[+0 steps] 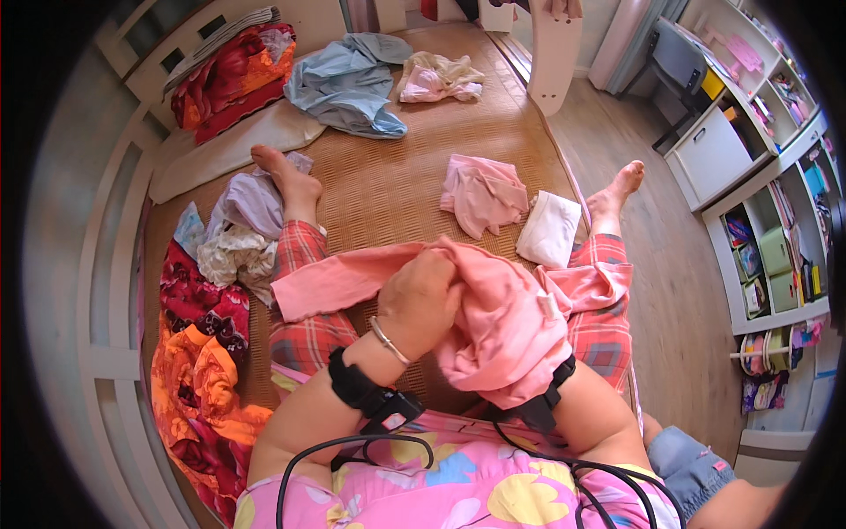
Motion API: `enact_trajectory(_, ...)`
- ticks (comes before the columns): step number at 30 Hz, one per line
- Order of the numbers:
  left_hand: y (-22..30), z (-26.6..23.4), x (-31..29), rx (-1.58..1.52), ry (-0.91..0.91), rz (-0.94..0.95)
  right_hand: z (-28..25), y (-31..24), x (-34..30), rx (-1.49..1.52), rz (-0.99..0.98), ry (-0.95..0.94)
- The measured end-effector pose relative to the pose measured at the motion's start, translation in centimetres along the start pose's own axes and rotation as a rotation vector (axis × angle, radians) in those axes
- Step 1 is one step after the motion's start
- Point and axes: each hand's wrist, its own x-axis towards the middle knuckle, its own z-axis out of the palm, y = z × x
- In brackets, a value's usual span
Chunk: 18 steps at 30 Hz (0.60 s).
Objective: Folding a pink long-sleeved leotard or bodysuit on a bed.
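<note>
A pink long-sleeved top [502,335] is bunched up in front of me, over my lap. My left hand [421,300], a bangle at its wrist, is closed on the cloth near the middle. One sleeve stretches left across my plaid trouser leg, and the other lies over my right knee. A small white tag shows on the right part of the cloth. My right forearm [599,406] runs up into the bunched top, which covers my right hand, so its fingers are hidden. Just beyond the top lie a folded pink garment [485,194] and a folded white cloth [550,231].
I sit on a woven mat [370,189]. Orange-red floral fabric [198,370] and pale clothes [247,207] lie left; a light blue garment [348,84] and a cream-pink one [441,78] lie far off. Another person's denim shorts [687,472] show lower right. Shelves [767,251] stand right.
</note>
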Motion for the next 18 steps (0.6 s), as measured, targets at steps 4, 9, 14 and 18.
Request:
enact_trajectory(4, 1.1, 0.9, -0.1, -0.097, -0.029, 0.095, -2.1, 6.0, 2.7, 0.179, -0.102, -0.034)
enact_trajectory(9, 0.3, 0.5, -0.2, 0.145, 0.090, -0.005, 2.3, -1.0, 0.0, -0.372, -0.211, 0.166)
enact_trajectory(14, -1.3, 0.8, -0.2, 0.161, 0.029, 0.145, 4.5, -5.1, -1.6, -0.797, -0.251, 0.287)
enact_trajectory(18, -0.1, 0.9, -0.3, -0.514, -0.177, -0.053, 2.8, -4.4, -3.4, -0.568, -0.231, 0.221)
